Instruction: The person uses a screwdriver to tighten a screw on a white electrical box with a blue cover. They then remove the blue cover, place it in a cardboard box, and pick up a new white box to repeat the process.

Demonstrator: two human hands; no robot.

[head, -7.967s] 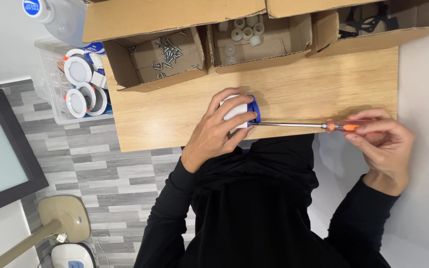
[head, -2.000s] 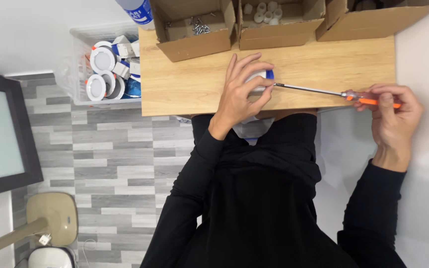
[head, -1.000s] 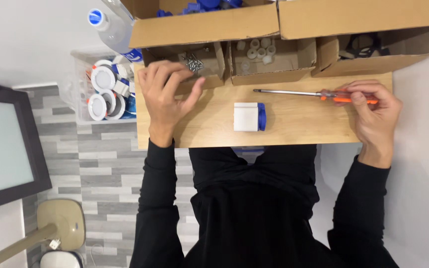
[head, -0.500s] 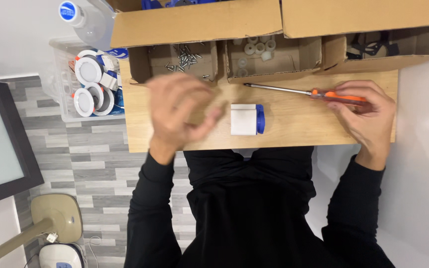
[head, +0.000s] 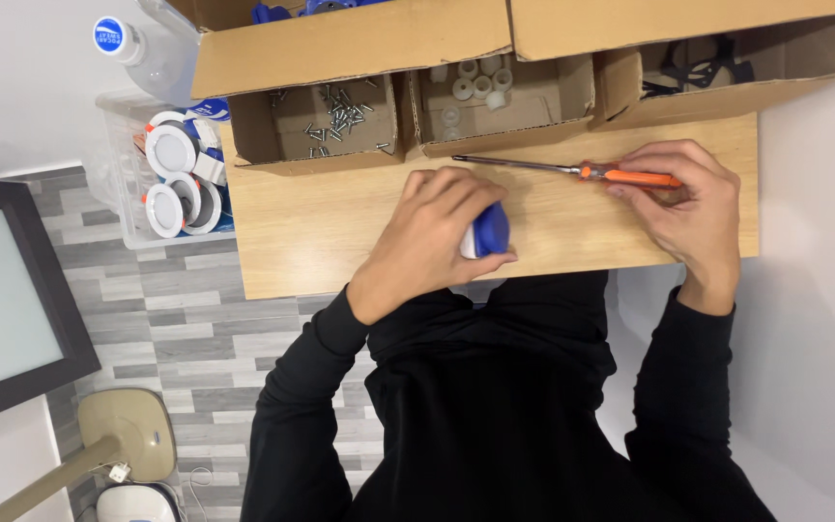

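My left hand (head: 429, 235) is closed over a small white and blue round part (head: 488, 232) on the wooden table (head: 321, 222), near its front edge. My right hand (head: 680, 203) grips the orange handle of a screwdriver (head: 572, 170), which lies nearly flat with its tip pointing left toward the middle cardboard box. The screwdriver tip is apart from the part.
Three open cardboard boxes line the back of the table: one with screws (head: 340, 116), one with small white pieces (head: 480, 87), one with black parts (head: 707, 63). A clear bin of round white fittings (head: 181, 179) and a plastic bottle (head: 142, 48) sit left of the table.
My left hand came back from the screw box and closed over the white and blue part. My right hand stayed on the screwdriver handle.
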